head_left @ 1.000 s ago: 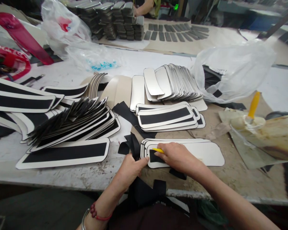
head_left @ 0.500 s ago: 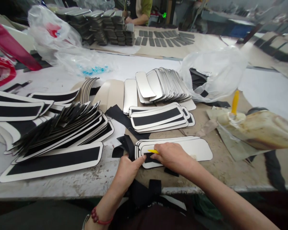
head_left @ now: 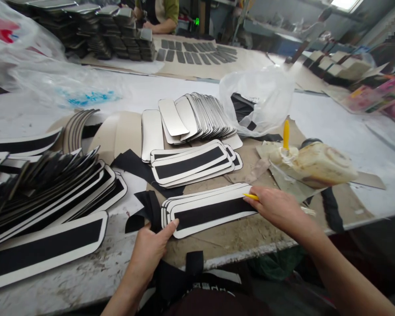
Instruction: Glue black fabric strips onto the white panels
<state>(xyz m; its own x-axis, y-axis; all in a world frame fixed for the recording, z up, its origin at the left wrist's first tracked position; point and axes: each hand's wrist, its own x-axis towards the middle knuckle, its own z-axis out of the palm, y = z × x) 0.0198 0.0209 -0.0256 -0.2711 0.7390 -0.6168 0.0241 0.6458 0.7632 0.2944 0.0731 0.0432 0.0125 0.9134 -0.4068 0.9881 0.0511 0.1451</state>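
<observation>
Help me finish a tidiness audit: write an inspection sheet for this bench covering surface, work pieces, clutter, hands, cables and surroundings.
Surface: pale workbench, stained along its front edge; brown sheeting on the right.
Work pieces: a white-bordered panel bearing a black strip, atop similar panels.
Clutter: black scraps, a translucent plastic bag, a stained container beside an upright yellow handle.
Hands: left hand has its thumb on the panel's left end; right hand grips a yellow tool near the right end.
Cables: nothing seen.
Surroundings: another person's arm and dark stacks beyond.
</observation>
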